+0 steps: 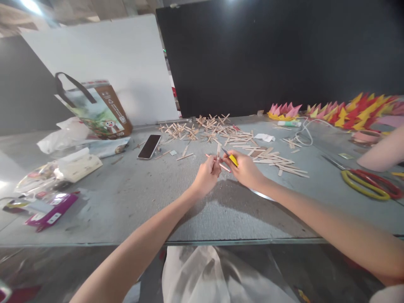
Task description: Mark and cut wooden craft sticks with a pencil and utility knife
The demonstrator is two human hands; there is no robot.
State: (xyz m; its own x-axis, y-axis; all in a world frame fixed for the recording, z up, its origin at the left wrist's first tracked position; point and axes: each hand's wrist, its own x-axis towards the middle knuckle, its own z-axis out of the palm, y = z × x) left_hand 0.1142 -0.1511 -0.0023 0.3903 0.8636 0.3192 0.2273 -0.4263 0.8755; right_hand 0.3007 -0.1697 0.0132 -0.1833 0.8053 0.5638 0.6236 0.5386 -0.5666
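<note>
In the head view my left hand is closed, pinching crossed wooden craft sticks above the table. One of them points up; a pinkish one slants down to the right. My right hand is closed around a yellow-handled craft knife, its narrow grey tip pointing up and left close to the upright stick. Where the two hands meet, the fingertips hide how the sticks join. Just beyond lies a spread of loose craft sticks, with a heap of crossed stick pieces further back.
A phone, a printed carrier bag and plastic packets lie leftward. To the right are large scissors, a white cord, a glue stick, folded paper pieces and another person's arm. Dark and white panels stand behind.
</note>
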